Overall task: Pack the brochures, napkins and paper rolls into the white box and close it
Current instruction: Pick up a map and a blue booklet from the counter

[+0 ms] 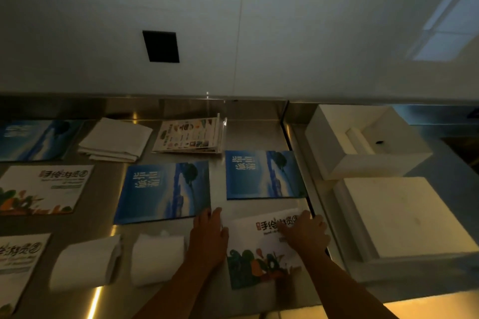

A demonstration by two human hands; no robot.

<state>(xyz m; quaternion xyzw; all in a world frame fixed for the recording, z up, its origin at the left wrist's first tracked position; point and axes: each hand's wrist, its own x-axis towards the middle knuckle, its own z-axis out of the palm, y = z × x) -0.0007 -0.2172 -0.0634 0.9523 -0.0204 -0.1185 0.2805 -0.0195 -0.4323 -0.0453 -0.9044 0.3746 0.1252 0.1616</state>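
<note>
Both hands, left hand [210, 233] and right hand [305, 234], lie flat and open on the white brochure [261, 248], holding nothing yet; next it must be lifted into the open white box [363, 142] beyond it.

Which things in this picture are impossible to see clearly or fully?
- Head view: the white brochure is partly covered by the right hand and the left hand.
- The open white box: its near wall hides most of the inside.
- The blue brochure at far left and the brochure at lower left are cut off by the frame edge.
- Small print on the brochures is blurred.
</note>
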